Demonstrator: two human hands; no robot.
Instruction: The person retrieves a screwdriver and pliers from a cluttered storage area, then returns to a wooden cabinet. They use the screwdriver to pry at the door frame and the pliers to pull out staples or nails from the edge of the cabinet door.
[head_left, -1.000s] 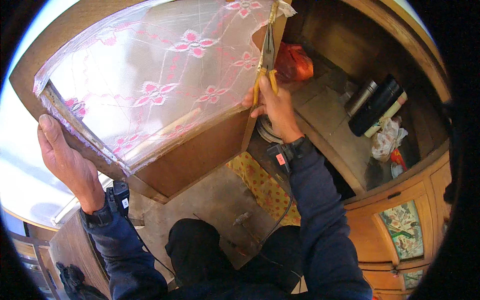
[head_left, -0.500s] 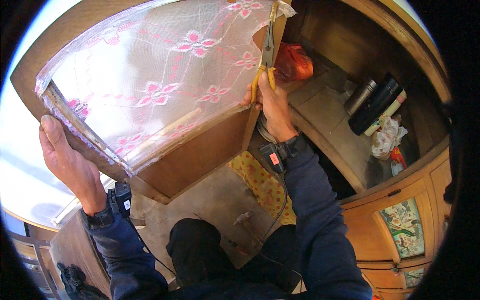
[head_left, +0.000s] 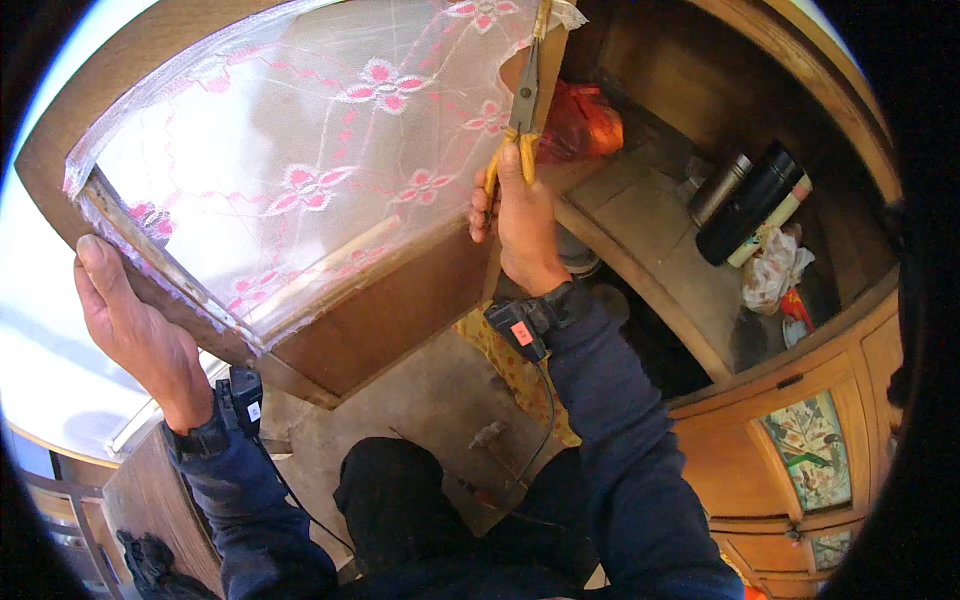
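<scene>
A wooden cabinet door [head_left: 400, 325] stands before me, with white lace cloth [head_left: 300, 130] bearing pink flowers stretched over its upper opening. Round the door's left edge my left hand [head_left: 145, 340] is closed, thumb up. My right hand [head_left: 525, 220] grips a pair of long-nosed pliers [head_left: 524, 105] by their yellow handles. The jaws point up along the door's right edge, at a narrow wooden strip there. What exactly they pinch is too small to tell. Next to the jaws the cloth has a ragged gap showing brown behind it.
Right of the door opens a cabinet with a red plastic bag [head_left: 582, 122], a black flask [head_left: 750, 205], a steel flask [head_left: 720, 188] and a crumpled white bag [head_left: 778, 272]. A hammer [head_left: 488, 435] lies on the floor near my knees, by a yellow dotted cloth [head_left: 500, 375]. Cables trail from my wrists.
My right hand has moved a little left and down, swinging the plier handles left. The door has shifted slightly left. My left hand keeps its hold.
</scene>
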